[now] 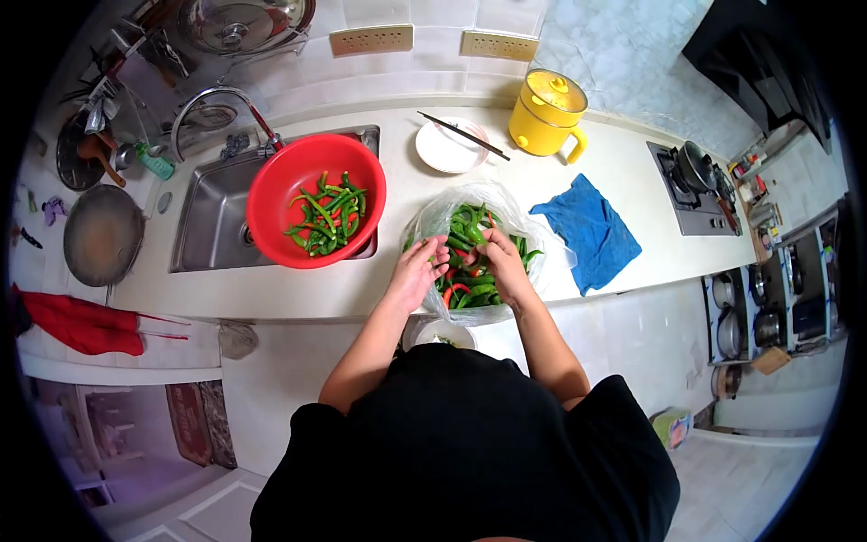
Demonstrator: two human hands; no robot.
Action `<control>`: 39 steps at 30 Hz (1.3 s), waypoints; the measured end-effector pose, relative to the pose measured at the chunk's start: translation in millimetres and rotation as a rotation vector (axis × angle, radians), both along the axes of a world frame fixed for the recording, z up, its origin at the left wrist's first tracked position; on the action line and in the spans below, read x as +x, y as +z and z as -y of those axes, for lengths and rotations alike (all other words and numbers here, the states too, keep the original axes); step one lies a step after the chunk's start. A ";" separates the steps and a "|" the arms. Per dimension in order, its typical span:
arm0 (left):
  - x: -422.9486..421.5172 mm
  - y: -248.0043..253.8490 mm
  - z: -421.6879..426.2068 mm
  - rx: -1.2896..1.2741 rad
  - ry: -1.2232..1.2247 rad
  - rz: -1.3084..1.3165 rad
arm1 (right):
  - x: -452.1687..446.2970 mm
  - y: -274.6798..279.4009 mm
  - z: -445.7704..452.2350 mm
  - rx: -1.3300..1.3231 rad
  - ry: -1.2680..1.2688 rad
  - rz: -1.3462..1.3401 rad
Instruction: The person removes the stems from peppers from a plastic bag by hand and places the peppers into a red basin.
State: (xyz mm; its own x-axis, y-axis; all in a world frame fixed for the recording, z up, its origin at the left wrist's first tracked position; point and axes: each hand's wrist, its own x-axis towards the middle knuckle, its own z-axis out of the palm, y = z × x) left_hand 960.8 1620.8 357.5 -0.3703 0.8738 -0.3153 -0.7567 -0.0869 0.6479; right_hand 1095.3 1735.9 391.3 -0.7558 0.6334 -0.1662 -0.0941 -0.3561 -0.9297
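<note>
A clear plastic bag [428, 217] of green and red chili peppers [480, 296] stands open on the counter in front of me. My left hand [421, 271] is over the bag's left side, palm turned up, fingers partly curled and apart, with nothing plainly in them. Across from it, my right hand [502, 262] pinches a green chili pepper [476, 234] above the pile. The fingertips of both hands are close to each other. Left of the bag, a red basin [271, 203] holds several green and red chili peppers [330, 215].
The basin rests over the steel sink [203, 217] beside a curved faucet [221, 90]. Behind the bag are a white plate [438, 152] with chopsticks [465, 136] and a yellow pot [540, 126]. A blue cloth [591, 235] lies right; a white bowl [445, 332] is below the counter edge.
</note>
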 end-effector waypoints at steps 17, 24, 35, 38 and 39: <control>11.0 9.3 4.4 0.084 0.139 -0.282 | -12.5 -3.8 44.8 -0.071 0.210 -0.009; 20.7 5.6 5.2 0.041 0.153 -0.221 | -2.4 -10.2 28.7 -0.227 0.352 -0.029; 4.0 -10.8 18.1 0.062 0.034 0.243 | -11.9 8.6 29.2 -0.355 0.335 -0.203; -3.5 -11.2 27.3 0.084 0.031 0.231 | -31.9 4.4 20.4 -0.361 0.310 -0.115; -4.5 -16.0 29.5 0.065 0.063 0.234 | -43.8 6.6 19.2 -0.337 0.287 -0.056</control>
State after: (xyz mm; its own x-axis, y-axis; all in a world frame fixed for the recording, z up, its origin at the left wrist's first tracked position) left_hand 956.3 1591.2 341.4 -0.3479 0.8727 -0.3426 -0.8772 -0.1740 0.4476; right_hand 1051.4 1716.8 397.8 -0.9068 0.3141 -0.2813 0.0062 -0.6571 -0.7538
